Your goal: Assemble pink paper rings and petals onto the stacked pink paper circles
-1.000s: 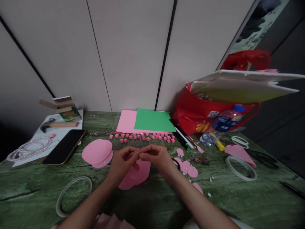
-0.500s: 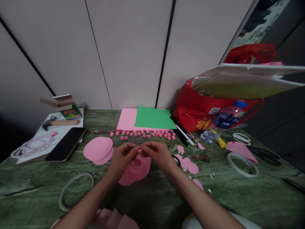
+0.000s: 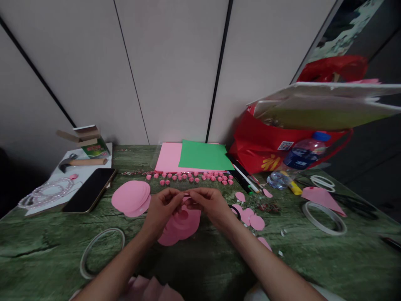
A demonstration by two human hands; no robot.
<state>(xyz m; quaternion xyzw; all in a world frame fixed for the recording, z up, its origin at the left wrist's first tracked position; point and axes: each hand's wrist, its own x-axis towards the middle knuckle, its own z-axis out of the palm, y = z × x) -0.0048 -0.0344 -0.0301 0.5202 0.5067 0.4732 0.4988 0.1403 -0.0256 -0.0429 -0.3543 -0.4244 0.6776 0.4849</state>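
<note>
My left hand [image 3: 163, 211] and my right hand [image 3: 210, 204] meet fingertip to fingertip above the middle of the table. Thumbs and forefingers of both are pinched on a small pink paper piece [image 3: 186, 198], mostly hidden by the fingers. Below them lie overlapping larger pink paper shapes [image 3: 184, 228]. Behind the hands runs a row of small curled pink paper pieces [image 3: 184, 177]. A stack of pink paper discs [image 3: 130, 197] lies left of my left hand. Small pink paper cutouts [image 3: 257, 222] are scattered right of my right wrist, beside a black loop [image 3: 235, 211] partly covered by it.
Green [image 3: 205, 155] and pink sheets [image 3: 167, 156] lie at the back. A phone [image 3: 90, 190], hammer [image 3: 86, 162], beads [image 3: 46, 193] and tape roll [image 3: 84, 263] are left. At right are a red bag [image 3: 250, 144], water bottle [image 3: 299, 158], pens [image 3: 246, 177] and another tape roll [image 3: 326, 225].
The view has shifted slightly, moving the table items a little right in the picture. Both hands keep their pinch, with only small finger movement.
</note>
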